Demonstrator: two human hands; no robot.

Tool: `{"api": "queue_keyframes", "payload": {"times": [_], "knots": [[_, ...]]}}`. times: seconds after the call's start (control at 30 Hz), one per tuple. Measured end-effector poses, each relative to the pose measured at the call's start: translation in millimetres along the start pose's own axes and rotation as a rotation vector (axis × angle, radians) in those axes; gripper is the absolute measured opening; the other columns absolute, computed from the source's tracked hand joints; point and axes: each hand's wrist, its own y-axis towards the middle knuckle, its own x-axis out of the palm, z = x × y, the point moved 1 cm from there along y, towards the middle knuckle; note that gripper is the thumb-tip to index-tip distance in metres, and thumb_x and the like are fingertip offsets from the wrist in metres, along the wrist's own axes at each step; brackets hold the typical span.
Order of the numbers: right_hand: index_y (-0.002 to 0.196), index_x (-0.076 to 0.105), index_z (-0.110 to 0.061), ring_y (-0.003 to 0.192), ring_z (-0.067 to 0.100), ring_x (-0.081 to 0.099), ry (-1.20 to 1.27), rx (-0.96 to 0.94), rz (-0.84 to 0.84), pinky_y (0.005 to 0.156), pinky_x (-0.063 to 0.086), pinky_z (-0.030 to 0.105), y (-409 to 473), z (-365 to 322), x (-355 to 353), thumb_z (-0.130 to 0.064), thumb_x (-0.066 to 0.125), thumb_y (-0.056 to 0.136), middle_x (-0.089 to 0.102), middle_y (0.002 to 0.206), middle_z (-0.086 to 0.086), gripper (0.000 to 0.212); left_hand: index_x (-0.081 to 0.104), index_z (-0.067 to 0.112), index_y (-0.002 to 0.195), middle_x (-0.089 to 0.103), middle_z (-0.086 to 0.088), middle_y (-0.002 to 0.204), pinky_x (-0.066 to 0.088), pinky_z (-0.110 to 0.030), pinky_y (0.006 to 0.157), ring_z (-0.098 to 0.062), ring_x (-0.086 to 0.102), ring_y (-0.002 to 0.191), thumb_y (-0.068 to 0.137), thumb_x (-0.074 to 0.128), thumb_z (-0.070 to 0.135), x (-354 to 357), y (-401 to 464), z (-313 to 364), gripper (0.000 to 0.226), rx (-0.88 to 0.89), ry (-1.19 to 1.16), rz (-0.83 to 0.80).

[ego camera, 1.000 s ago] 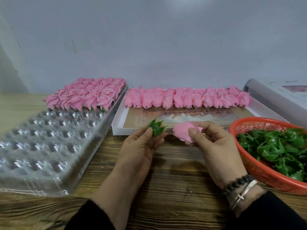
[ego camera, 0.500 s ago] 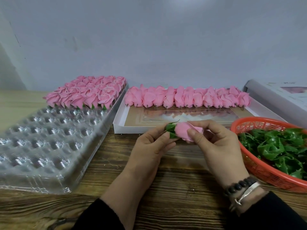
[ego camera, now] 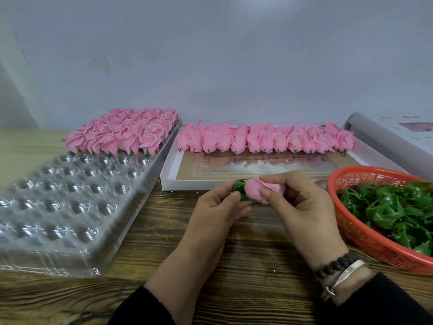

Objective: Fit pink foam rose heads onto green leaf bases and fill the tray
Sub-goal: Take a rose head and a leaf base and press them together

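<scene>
Dark wood-grain table (ego camera: pixel 234 273) under a plain grey wall. Over it, the left hand (ego camera: pixel 210 214) pinches a green leaf base (ego camera: pixel 239 190) while the right hand (ego camera: pixel 302 207) curls thumb and fingers round a pink foam rose head (ego camera: pixel 257 191), the two pressed together. Behind them lies a shallow white box (ego camera: pixel 173 177) with one row of loose rose heads (ego camera: pixel 264 139). Right, one orange mesh basket (ego camera: pixel 351 231) holds glossy leaf bases (ego camera: pixel 393 212). Left, a clear dimpled plastic tray (ego camera: pixel 70 198) carries finished roses (ego camera: pixel 126 132) at its far end.

Tray (ego camera: pixel 70 231) left, box (ego camera: pixel 178 181) behind hands, basket (ego camera: pixel 365 240) right, perhaps touching box.
</scene>
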Motion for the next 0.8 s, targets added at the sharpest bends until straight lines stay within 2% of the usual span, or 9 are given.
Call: {"api": "queue_keyframes", "payload": {"times": [0.13,0.33,0.47,0.53,0.6,0.7,0.8], "knots": [[0.081,0.061,-0.044,0.077,0.010,0.059,-0.052,-0.036,0.008,0.070,0.047,0.017,-0.2,-1.4,-0.9,-0.003,0.070,0.077,0.063,0.081,-0.004,0.042,0.064,0.011,0.107,0.072,-0.006,0.103,0.054,-0.025,0.085,-0.017,0.067,0.097,0.095,0.042,0.005,1.1,-1.2,0.0,0.026,-0.007,0.005,0.003],[0.081,0.059,-0.045,0.075,-0.005,0.055,-0.115,-0.072,0.010,0.069,0.041,0.006,1.2,-0.7,1.7,-0.003,0.072,0.076,0.057,0.077,-0.017,0.044,0.065,0.015,0.108,0.070,-0.007,0.108,0.052,-0.028,0.091,-0.019,0.064,0.104,0.095,0.040,0.000,6.2,-3.8,1.3,0.032,0.003,0.102,-0.011],[0.079,0.061,-0.041,0.074,0.004,0.056,-0.099,-0.057,-0.016,0.068,0.044,0.014,1.1,2.5,3.4,-0.005,0.072,0.076,0.056,0.075,-0.012,0.038,0.066,0.016,0.107,0.068,-0.014,0.109,0.050,-0.029,0.094,-0.021,0.063,0.108,0.092,0.041,-0.005,9.1,-6.4,2.6,0.036,0.007,0.164,-0.035],[0.078,0.065,-0.033,0.071,0.008,0.054,-0.105,-0.030,-0.036,0.068,0.046,0.022,1.4,4.6,4.5,-0.005,0.072,0.076,0.054,0.074,-0.010,0.029,0.065,0.014,0.111,0.062,-0.026,0.114,0.049,-0.031,0.095,-0.027,0.059,0.112,0.090,0.043,-0.007,9.8,-7.6,2.8,0.037,0.011,0.188,-0.051],[0.079,0.067,-0.022,0.069,0.009,0.053,-0.104,-0.002,-0.047,0.068,0.047,0.028,2.0,6.1,4.3,-0.006,0.071,0.076,0.053,0.073,-0.008,0.017,0.064,0.014,0.113,0.062,-0.026,0.112,0.048,-0.032,0.095,-0.031,0.057,0.113,0.088,0.045,-0.009,9.9,-8.3,2.5,0.038,0.024,0.211,-0.074],[0.079,0.067,-0.019,0.069,0.007,0.053,-0.111,0.009,-0.047,0.067,0.045,0.024,3.0,6.0,2.7,-0.007,0.071,0.077,0.053,0.074,-0.007,0.013,0.061,0.012,0.117,0.069,-0.016,0.107,0.051,-0.029,0.088,-0.024,0.064,0.103,0.088,0.047,-0.012,8.6,-9.2,2.6,0.040,0.049,0.267,-0.138],[0.077,0.066,-0.020,0.069,0.007,0.052,-0.118,0.005,-0.055,0.064,0.041,0.015,2.7,3.9,2.9,-0.007,0.071,0.077,0.051,0.074,-0.009,0.014,0.064,0.018,0.108,0.067,-0.021,0.088,0.051,-0.022,0.071,-0.021,0.062,0.079,0.083,0.054,-0.012,6.0,-6.7,3.7,0.041,0.116,0.404,-0.105]]}}
